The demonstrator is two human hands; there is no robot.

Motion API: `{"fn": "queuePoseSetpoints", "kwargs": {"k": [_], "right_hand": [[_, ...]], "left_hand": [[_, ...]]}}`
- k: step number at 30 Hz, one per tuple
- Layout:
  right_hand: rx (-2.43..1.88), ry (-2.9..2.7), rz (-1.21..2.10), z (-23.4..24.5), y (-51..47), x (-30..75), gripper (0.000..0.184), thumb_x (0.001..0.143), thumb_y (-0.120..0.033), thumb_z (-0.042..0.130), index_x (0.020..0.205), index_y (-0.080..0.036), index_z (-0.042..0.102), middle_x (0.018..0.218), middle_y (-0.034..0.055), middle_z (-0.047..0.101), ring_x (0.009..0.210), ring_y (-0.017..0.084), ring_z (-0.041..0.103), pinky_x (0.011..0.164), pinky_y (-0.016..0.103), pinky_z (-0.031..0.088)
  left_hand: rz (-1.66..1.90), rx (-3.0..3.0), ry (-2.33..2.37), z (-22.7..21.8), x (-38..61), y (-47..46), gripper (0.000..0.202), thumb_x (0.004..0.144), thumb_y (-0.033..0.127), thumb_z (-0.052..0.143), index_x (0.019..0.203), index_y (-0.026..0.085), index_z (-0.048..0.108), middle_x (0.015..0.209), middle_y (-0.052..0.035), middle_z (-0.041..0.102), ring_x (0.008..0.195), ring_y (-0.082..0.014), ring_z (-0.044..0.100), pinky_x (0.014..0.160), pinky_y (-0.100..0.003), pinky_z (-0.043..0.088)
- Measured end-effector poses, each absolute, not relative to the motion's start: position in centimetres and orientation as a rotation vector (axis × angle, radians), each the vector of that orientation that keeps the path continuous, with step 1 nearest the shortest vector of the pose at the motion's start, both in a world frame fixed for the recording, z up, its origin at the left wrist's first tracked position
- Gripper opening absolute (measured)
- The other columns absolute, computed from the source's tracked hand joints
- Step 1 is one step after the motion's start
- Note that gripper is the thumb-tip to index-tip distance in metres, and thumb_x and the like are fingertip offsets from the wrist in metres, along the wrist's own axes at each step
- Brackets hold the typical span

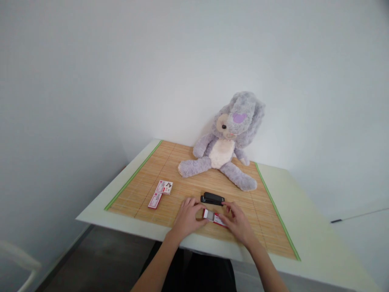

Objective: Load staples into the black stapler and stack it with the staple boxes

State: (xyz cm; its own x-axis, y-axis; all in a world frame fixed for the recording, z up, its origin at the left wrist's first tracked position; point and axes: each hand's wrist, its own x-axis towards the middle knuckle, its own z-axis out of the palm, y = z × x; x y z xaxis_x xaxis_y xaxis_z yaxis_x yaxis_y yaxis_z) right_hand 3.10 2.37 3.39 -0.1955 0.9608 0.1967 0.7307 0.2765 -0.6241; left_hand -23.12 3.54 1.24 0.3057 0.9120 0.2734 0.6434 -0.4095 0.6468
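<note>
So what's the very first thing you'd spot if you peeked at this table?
The big grey plush bunny sitting at the far edge of the bamboo mat, leaning by the white wall. Nearer, the left hand and right hand hold a small red-and-white box between them, with a black stapler just behind it. Two more small boxes lie on the mat to the left.

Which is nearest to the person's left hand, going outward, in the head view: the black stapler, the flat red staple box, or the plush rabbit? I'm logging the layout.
From the left hand:
1. Black stapler, just beyond the fingers, to the right.
2. Flat red staple box, out to the left on the mat.
3. Plush rabbit, seated at the far edge by the wall.
</note>
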Motion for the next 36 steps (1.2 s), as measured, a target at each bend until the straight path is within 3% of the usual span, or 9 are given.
{"fn": "queuePoseSetpoints", "kwargs": {"k": [7,19,23,25,29,33,36], "right_hand": [[-1.550,-2.084,0.609,2.8,0.5,5.1,0.034,0.087,-0.044,0.073,0.118,-0.029,0.074,0.096,0.0052,0.069,0.092,0.025,0.062,0.084,0.038,0.050],[-1.420,-2.155,0.668,3.5,2.1,0.9,0.029,0.087,-0.041,0.076,0.114,-0.031,0.077,0.098,0.0039,0.071,0.093,0.023,0.063,0.081,0.033,0.049],[-1.441,-2.123,0.648,3.5,2.9,1.2,0.031,0.087,-0.044,0.075,0.115,-0.030,0.077,0.088,0.0020,0.069,0.081,0.020,0.063,0.074,0.031,0.050],[-1.493,-2.051,0.573,3.3,3.8,1.6,0.035,0.092,-0.045,0.068,0.122,-0.028,0.073,0.089,0.0029,0.068,0.084,0.021,0.063,0.078,0.033,0.051],[-1.580,-1.919,0.411,2.7,5.9,2.6,0.048,0.090,-0.047,0.068,0.133,-0.027,0.066,0.115,0.0080,0.068,0.109,0.027,0.061,0.099,0.043,0.047],[-1.617,-1.892,0.346,1.9,6.7,3.2,0.031,0.085,-0.047,0.071,0.108,-0.026,0.075,0.109,0.0070,0.070,0.106,0.028,0.062,0.097,0.043,0.048],[-1.677,-1.828,0.275,1.2,5.8,3.4,0.030,0.087,-0.051,0.068,0.097,-0.023,0.072,0.097,0.0075,0.070,0.096,0.028,0.062,0.087,0.041,0.049]], "left_hand": [[0.833,2.144,1.324,1.1,-23.1,4.0,0.032,0.076,0.050,0.083,0.101,0.033,0.072,0.093,0.0010,0.069,0.099,-0.0243,0.057,0.101,-0.043,0.035],[0.828,2.159,1.259,1.8,-23.2,3.7,0.030,0.080,0.048,0.082,0.106,0.035,0.073,0.102,0.0029,0.075,0.106,-0.0234,0.059,0.107,-0.043,0.032],[0.825,2.158,1.266,1.9,-23.2,3.7,0.032,0.077,0.046,0.085,0.104,0.034,0.073,0.101,0.0026,0.074,0.106,-0.0241,0.059,0.106,-0.043,0.033],[0.823,2.156,1.275,1.8,-23.2,3.6,0.034,0.075,0.045,0.086,0.104,0.034,0.072,0.101,0.0023,0.074,0.106,-0.0246,0.058,0.105,-0.043,0.034],[0.821,2.149,1.300,1.7,-23.0,3.7,0.035,0.074,0.045,0.086,0.105,0.034,0.072,0.100,0.0011,0.072,0.104,-0.0254,0.058,0.103,-0.044,0.036],[0.822,2.143,1.330,1.6,-23.0,3.7,0.034,0.074,0.045,0.086,0.102,0.032,0.072,0.097,-0.0001,0.071,0.101,-0.0257,0.058,0.100,-0.043,0.037],[0.830,2.140,1.340,1.7,-23.1,3.6,0.032,0.073,0.043,0.086,0.098,0.031,0.071,0.095,0.0008,0.070,0.099,-0.0242,0.058,0.098,-0.041,0.038]]}}
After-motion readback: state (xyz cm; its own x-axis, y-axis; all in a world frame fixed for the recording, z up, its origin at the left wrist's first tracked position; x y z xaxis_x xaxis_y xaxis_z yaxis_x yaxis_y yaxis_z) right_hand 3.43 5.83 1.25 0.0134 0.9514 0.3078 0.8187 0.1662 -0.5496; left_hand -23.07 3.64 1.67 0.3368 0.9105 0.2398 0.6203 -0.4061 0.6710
